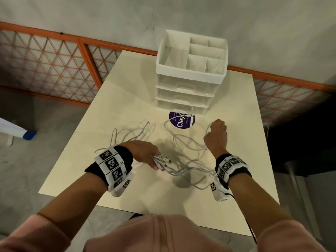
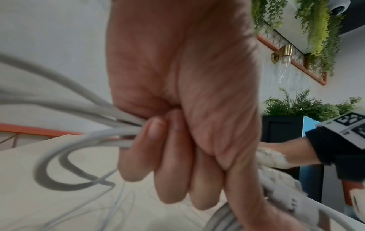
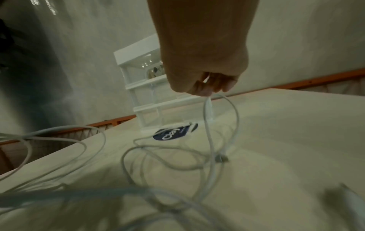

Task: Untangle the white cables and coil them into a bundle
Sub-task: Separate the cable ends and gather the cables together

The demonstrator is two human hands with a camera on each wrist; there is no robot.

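Several white cables (image 1: 183,142) lie in loose tangled loops across the middle of the cream table (image 1: 127,84). My left hand (image 1: 145,153) grips a bunch of cable ends with their plugs (image 1: 164,163) sticking out to the right; in the left wrist view its fingers (image 2: 169,164) curl round the white cables (image 2: 110,134). My right hand (image 1: 217,135) is raised farther right and pinches one white cable strand (image 3: 209,112), which hangs down from its fingertips (image 3: 205,90) to the loops on the table.
A white drawer unit (image 1: 189,70) with an open divided top stands at the back of the table. A purple round sticker (image 1: 181,120) lies just in front of it. An orange lattice railing (image 1: 54,70) runs behind. The table's near edge is by my body.
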